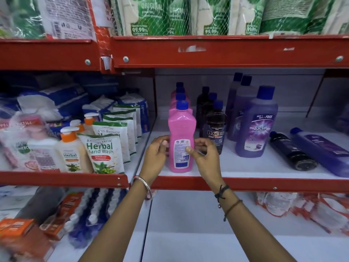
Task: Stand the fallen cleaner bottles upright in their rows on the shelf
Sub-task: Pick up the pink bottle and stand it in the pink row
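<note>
A pink cleaner bottle (181, 137) with a blue cap stands upright at the front of its row on the white shelf (245, 167). My left hand (155, 156) touches its left side with curled fingers. My right hand (204, 157) holds its right side, thumb on the back label. Right of it stand a row of black Bactin bottles (215, 129) and a row of purple Bactin bottles (256, 123), all upright. Further right, a black bottle (292, 152) and a purple bottle (321, 150) lie on their sides, caps pointing to the back left.
A red shelf lip (264, 183) runs along the front edge. Herbal hand wash pouches (103, 152) and pump bottles (70, 150) fill the left bay. Green refill packs (170, 16) hang on the shelf above. Packets lie on the lower shelf (188, 233).
</note>
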### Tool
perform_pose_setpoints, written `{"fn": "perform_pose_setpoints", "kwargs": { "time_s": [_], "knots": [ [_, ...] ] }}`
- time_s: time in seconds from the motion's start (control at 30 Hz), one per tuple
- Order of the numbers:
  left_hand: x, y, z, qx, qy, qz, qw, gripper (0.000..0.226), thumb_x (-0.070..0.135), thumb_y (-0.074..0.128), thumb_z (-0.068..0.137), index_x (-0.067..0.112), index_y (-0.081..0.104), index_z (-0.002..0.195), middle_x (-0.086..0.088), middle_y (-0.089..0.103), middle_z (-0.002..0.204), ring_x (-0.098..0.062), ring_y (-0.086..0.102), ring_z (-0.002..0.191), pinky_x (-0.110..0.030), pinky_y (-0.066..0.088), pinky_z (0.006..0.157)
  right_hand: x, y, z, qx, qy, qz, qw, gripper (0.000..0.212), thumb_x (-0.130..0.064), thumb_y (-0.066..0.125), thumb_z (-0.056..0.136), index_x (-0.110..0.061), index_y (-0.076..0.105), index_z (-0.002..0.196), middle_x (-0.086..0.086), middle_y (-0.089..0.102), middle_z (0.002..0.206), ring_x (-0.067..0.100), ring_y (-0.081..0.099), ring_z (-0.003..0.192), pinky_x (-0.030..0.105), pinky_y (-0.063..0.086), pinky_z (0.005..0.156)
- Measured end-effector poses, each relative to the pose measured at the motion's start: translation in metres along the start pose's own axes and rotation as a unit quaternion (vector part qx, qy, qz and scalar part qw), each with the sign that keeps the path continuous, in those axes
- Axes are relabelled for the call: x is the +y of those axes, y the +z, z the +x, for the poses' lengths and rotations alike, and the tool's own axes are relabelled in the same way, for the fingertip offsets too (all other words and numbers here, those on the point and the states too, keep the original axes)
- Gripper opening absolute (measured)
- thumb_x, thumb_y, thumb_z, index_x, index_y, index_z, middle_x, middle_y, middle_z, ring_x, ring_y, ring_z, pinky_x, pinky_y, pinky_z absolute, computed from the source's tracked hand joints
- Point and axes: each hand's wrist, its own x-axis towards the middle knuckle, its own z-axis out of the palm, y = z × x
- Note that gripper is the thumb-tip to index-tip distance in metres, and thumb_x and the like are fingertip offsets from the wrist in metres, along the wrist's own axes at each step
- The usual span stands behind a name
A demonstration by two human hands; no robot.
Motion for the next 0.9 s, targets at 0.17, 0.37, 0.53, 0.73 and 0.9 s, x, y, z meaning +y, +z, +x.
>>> {"fn": "perform_pose_setpoints", "kwargs": {
  "time_s": [0.17, 0.37, 0.53, 0.73, 0.9],
  "knots": [
    [-0.002, -0.006, -0.002, -0.029, 0.004, -0.036, 0.999, 0.021, 0.003, 0.049, 0.091, 0.022, 0.057, 0.095, 0.002, 0.064, 0.095, -0.013, 0.061, 0.084, -0.021, 0.054, 0.072, 0.004, -0.002, 0.0, -0.012, -0.005, -0.022, 1.0, 0.018, -0.014, 0.067, 0.082, -0.005, 0.056, 0.092, 0.001, 0.06, 0.089, 0.006, 0.057, 0.081, 0.002, 0.045, 0.063],
    [-0.004, -0.008, -0.005, -0.054, -0.039, -0.073, 0.995, 0.032, 0.009, 0.068, 0.08, 0.016, 0.054, 0.107, 0.002, 0.061, 0.097, -0.011, 0.057, 0.091, -0.016, 0.049, 0.081, 0.012, -0.009, 0.0, -0.089, 0.019, -0.018, 0.996, 0.018, -0.03, 0.056, 0.089, -0.015, 0.062, 0.098, 0.005, 0.065, 0.105, 0.017, 0.062, 0.1, 0.028, 0.05, 0.09],
    [-0.005, 0.002, -0.004, -0.093, -0.075, -0.075, 0.99, 0.063, 0.02, 0.08, 0.068, 0.025, 0.046, 0.121, -0.003, 0.058, 0.122, -0.018, 0.058, 0.11, -0.032, 0.05, 0.092, 0.002, -0.009, -0.002, -0.161, 0.084, 0.072, 0.981, 0.022, -0.024, 0.042, 0.097, -0.025, 0.063, 0.103, -0.008, 0.067, 0.104, 0.007, 0.065, 0.097, 0.024, 0.053, 0.088],
    [-0.001, 0.003, -0.01, -0.054, -0.06, -0.034, 0.996, 0.053, 0.019, 0.071, 0.078, 0.025, 0.045, 0.124, -0.002, 0.059, 0.116, -0.014, 0.06, 0.099, -0.022, 0.053, 0.078, 0.004, -0.013, -0.004, -0.133, 0.048, 0.057, 0.988, 0.026, -0.012, 0.065, 0.083, -0.02, 0.057, 0.107, 0.0, 0.065, 0.106, 0.009, 0.064, 0.095, 0.03, 0.053, 0.088],
    [0.0, 0.004, -0.018, 0.016, -0.022, 0.019, 0.999, 0.043, 0.018, 0.069, 0.08, 0.024, 0.051, 0.118, 0.004, 0.059, 0.106, -0.001, 0.058, 0.089, -0.003, 0.048, 0.062, 0.009, -0.013, -0.003, -0.094, 0.021, -0.02, 0.995, 0.027, -0.017, 0.057, 0.09, -0.015, 0.057, 0.117, 0.012, 0.062, 0.12, 0.021, 0.061, 0.107, 0.041, 0.053, 0.095]
  ]
}}
